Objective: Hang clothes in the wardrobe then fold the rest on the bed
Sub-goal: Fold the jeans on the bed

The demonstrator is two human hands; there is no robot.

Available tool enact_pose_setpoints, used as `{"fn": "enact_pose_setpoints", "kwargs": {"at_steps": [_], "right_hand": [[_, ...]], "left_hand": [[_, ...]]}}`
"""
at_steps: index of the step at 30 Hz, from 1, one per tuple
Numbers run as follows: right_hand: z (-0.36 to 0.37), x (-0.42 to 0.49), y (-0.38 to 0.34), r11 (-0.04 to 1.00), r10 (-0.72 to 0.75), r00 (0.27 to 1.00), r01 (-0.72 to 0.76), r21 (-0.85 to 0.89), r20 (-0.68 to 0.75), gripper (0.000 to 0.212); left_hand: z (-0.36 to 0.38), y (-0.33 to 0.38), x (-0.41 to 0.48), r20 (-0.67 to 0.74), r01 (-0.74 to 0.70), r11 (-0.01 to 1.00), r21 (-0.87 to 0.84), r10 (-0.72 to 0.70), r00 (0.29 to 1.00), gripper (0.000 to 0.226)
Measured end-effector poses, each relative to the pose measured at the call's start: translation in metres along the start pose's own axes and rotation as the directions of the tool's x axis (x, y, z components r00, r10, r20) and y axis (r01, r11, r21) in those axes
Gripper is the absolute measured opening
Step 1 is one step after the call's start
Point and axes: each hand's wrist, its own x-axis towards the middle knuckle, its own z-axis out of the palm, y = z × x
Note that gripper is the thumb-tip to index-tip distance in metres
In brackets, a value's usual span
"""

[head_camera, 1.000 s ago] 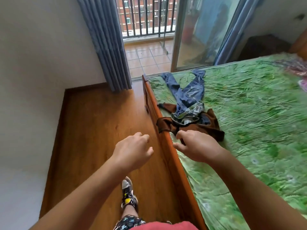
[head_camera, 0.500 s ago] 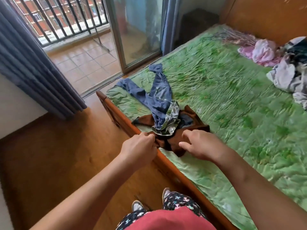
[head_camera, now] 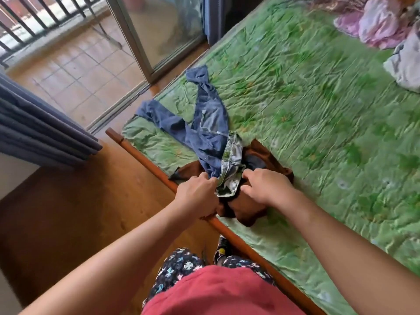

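A pair of blue jeans (head_camera: 204, 123) lies spread on the green bedspread (head_camera: 318, 98), its patterned waistband (head_camera: 231, 162) turned out toward me. Under the waistband lies a crumpled brown garment (head_camera: 245, 210) at the bed's near edge. My left hand (head_camera: 197, 196) grips the jeans at the left side of the waistband. My right hand (head_camera: 266, 185) has its fingers curled on the right side of the waistband, over the brown cloth.
The bed's wooden side rail (head_camera: 145, 160) runs between me and the mattress. A pile of pink and grey clothes (head_camera: 386, 26) lies at the bed's far right. A grey curtain (head_camera: 41, 130) hangs left, beside a glass balcony door (head_camera: 163, 30). Wooden floor (head_camera: 68, 212) lies below.
Both hands came forward from above the floor and rail to the clothes and took hold at the jeans' waistband. The view swung right and closer to the bed.
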Motion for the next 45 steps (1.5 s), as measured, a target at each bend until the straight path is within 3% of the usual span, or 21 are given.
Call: {"fn": "enact_pose_setpoints", "kwargs": {"at_steps": [8, 18, 22, 27, 33, 40, 45], "right_hand": [[0.036, 0.124, 0.013, 0.994, -0.01, 0.999, 0.014, -0.106, 0.033, 0.034], [0.113, 0.268, 0.023, 0.939, -0.055, 0.996, 0.074, -0.335, 0.066, 0.067], [0.135, 0.301, 0.024, 0.87, -0.1, 0.993, 0.116, -0.48, 0.058, 0.064], [0.139, 0.303, 0.024, 0.803, -0.122, 0.991, 0.132, -0.582, 0.057, 0.04], [0.089, 0.27, 0.037, 0.892, -0.062, 0.998, 0.047, -0.449, -0.019, 0.021], [-0.025, 0.216, 0.038, 0.963, 0.134, 0.959, -0.186, -0.197, -0.248, 0.019], [-0.129, 0.17, 0.024, 0.955, 0.266, 0.86, -0.297, -0.001, -0.435, 0.032]], "left_hand": [[0.063, -0.029, 0.104, 0.162, -0.029, 0.999, 0.016, 0.026, 0.986, 0.038], [0.19, -0.078, 0.204, 0.453, -0.043, 0.996, 0.084, 0.0, 0.891, 0.046], [0.215, -0.088, 0.223, 0.517, -0.04, 0.997, 0.068, -0.001, 0.856, 0.045], [0.224, -0.088, 0.225, 0.314, 0.092, 0.985, -0.143, -0.043, 0.949, 0.038], [0.194, -0.102, 0.217, 0.192, 0.223, 0.891, -0.396, -0.157, 0.969, 0.033], [0.079, -0.135, 0.22, -0.061, 0.161, 0.91, -0.381, -0.198, 0.978, 0.023], [-0.016, -0.146, 0.215, -0.209, 0.025, 0.926, -0.377, -0.111, 0.972, 0.011]]}}
